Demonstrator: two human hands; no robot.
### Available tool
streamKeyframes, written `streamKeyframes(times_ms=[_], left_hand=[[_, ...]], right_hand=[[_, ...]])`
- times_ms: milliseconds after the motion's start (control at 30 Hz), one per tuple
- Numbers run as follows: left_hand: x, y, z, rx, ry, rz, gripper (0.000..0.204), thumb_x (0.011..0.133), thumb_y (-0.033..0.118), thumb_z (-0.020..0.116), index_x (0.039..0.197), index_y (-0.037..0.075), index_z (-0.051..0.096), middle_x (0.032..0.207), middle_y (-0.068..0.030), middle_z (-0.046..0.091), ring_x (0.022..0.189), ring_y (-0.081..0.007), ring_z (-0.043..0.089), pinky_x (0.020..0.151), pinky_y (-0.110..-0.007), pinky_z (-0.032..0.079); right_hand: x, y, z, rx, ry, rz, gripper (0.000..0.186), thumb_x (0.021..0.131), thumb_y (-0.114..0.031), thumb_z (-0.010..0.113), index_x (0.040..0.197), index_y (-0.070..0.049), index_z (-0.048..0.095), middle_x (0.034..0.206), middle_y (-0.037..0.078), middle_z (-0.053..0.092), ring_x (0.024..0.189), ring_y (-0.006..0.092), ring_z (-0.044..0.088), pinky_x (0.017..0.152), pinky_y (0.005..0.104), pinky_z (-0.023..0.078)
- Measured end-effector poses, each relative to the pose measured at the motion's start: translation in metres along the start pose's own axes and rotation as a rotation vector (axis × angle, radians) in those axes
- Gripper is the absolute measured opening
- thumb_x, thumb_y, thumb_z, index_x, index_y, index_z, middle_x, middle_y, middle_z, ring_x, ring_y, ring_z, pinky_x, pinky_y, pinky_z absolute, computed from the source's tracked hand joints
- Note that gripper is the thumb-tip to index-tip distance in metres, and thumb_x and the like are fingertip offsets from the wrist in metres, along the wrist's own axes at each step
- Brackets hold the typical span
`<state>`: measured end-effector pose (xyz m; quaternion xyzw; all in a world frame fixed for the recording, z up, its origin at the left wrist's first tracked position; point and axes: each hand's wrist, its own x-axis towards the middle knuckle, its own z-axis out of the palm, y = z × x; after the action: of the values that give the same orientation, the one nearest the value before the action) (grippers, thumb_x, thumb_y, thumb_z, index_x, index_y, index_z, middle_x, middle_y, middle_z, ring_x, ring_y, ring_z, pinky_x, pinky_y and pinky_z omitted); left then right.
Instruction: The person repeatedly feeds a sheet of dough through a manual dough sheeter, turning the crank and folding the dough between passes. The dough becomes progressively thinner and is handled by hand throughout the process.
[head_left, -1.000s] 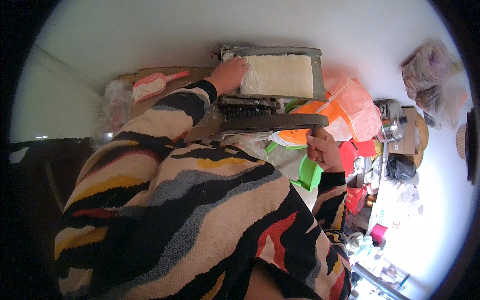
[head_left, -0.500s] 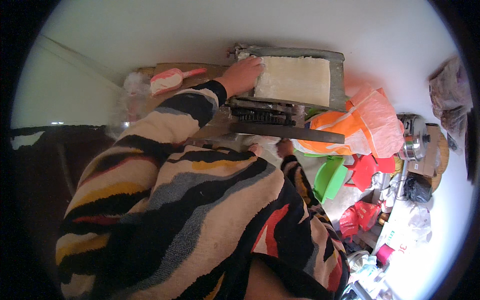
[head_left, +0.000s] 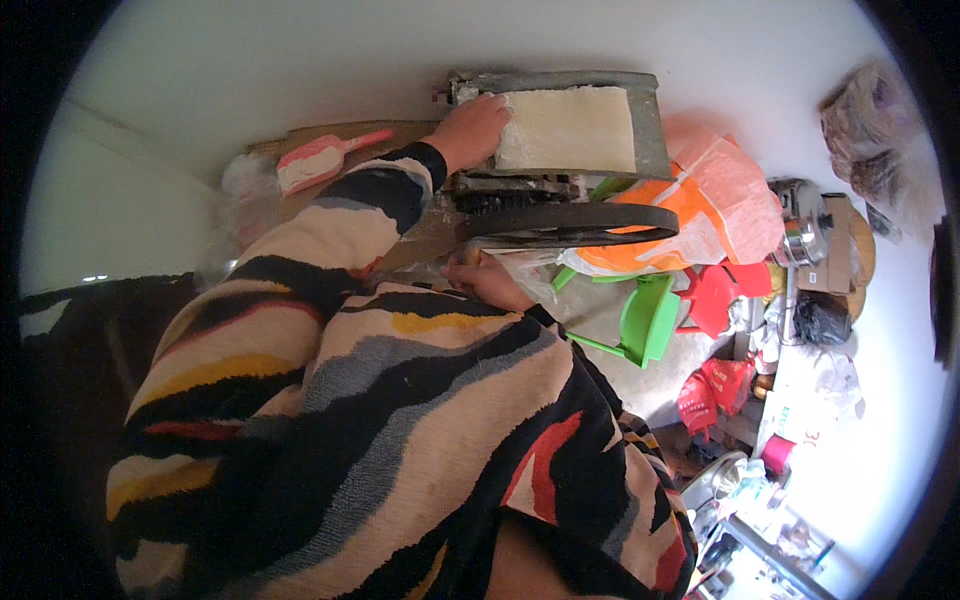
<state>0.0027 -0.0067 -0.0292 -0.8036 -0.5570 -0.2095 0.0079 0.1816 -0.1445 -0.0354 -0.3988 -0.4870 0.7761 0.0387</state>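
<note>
Left hand (head_left: pixel 474 131), its grip unclear, seemingly steadies the dough sheet (head_left: pixel 570 130); right hand (head_left: pixel 488 280) clasps the crank handle (head_left: pixel 470 256) of the flywheel (head_left: pixel 600 215).

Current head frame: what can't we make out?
Left hand: head view; palm hidden by the back of the hand.
Right hand: head view; fingertips too small and dim to tell how the grip closes.
Dough machine: head view; area beneath the dough sheet covered by it.
Orange-and-white bag: head view; contents hidden by its sides.
Dark object: head view; cut off by the fisheye rim.
</note>
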Motion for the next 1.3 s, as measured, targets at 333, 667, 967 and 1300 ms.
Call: streamKeyframes(times_ms=[333,667,967,1300], left_hand=[[0.002,0.005,-0.012,-0.064,-0.092,-0.066,0.033,0.078,0.003,0.049,0.11,-0.001,0.056,0.109,-0.019,0.053,0.107,-0.0355,0.049,0.095,-0.042,0.041],[0.002,0.011,-0.023,-0.057,-0.15,-0.094,0.036,0.079,0.002,0.047,0.115,0.0,0.055,0.115,-0.0177,0.053,0.113,-0.0352,0.047,0.098,-0.041,0.039],[0.004,0.008,-0.021,-0.038,-0.198,-0.102,0.034,0.078,0.004,0.049,0.111,0.0,0.056,0.111,-0.0172,0.054,0.107,-0.0331,0.049,0.093,-0.04,0.042],[0.0,0.004,-0.011,-0.057,-0.034,-0.038,0.025,0.073,0.003,0.052,0.097,-0.001,0.057,0.1,-0.0172,0.054,0.098,-0.0355,0.052,0.087,-0.043,0.045]], right_hand=[[-0.144,-0.109,-0.064,0.264,0.206,-0.049,0.02,0.085,-0.014,0.062,0.097,-0.005,0.049,0.059,-0.001,0.045,0.043,0.0085,0.042,0.04,0.0237,0.036],[-0.149,-0.031,-0.239,0.038,0.56,0.017,0.014,0.079,-0.011,0.063,0.089,-0.008,0.053,0.058,-0.003,0.043,0.04,0.0079,0.041,0.038,0.0229,0.036],[0.068,0.211,-0.233,-1.48,0.346,0.018,0.035,0.068,-0.029,0.068,0.099,-0.013,0.066,0.089,0.009,0.064,0.088,0.0293,0.061,0.069,0.043,0.049],[0.033,0.038,-0.015,-0.185,-0.008,-0.052,0.019,0.082,-0.024,0.064,0.09,-0.007,0.06,0.069,0.005,0.056,0.063,0.0153,0.052,0.055,0.0315,0.041]])
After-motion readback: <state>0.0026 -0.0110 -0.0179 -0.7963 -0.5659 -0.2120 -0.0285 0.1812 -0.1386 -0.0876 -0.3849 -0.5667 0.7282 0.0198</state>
